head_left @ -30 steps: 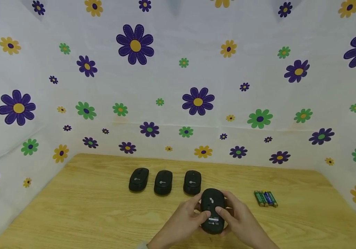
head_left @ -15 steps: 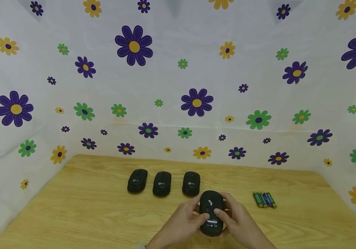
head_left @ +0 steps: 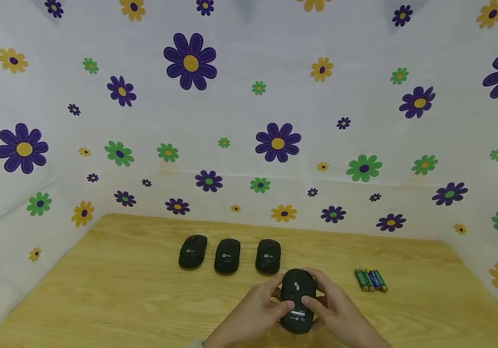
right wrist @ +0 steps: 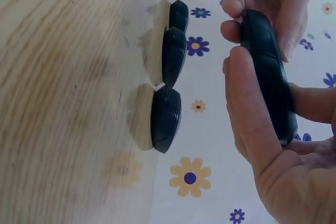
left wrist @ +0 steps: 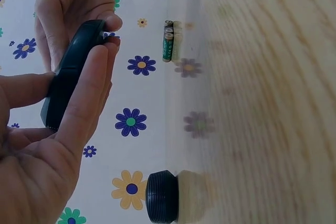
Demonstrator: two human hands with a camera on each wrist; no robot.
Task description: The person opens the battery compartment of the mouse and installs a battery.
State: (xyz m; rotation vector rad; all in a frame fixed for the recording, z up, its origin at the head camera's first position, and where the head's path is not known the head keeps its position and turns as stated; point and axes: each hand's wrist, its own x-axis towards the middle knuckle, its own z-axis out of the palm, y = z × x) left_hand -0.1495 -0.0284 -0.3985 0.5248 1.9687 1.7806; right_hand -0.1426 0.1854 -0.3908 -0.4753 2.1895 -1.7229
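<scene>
A black computer mouse (head_left: 298, 290) is held between both hands above the table, its underside with a white label turned up in the head view. My left hand (head_left: 264, 307) grips its left side, thumb on the underside and fingers beneath. On the other side my right hand (head_left: 336, 307) grips it the same way, thumb near the middle of the underside. Both wrist views show the held mouse edge-on, with fingers (left wrist: 86, 95) along its top shell and the thumb on the opposite face.
Three more black mice stand in a row at the back: a left one (head_left: 193, 252), a middle one (head_left: 227, 256) and a right one (head_left: 268, 256). Several batteries (head_left: 371, 280) lie side by side to the right on the wooden table (head_left: 123, 285). A flower-patterned cloth (head_left: 231, 111) hangs behind.
Both hands keep their hold on the mouse, underside up. Only slight shifts show, with the camera view moving a little; the other mice and the batteries stay where they were.
</scene>
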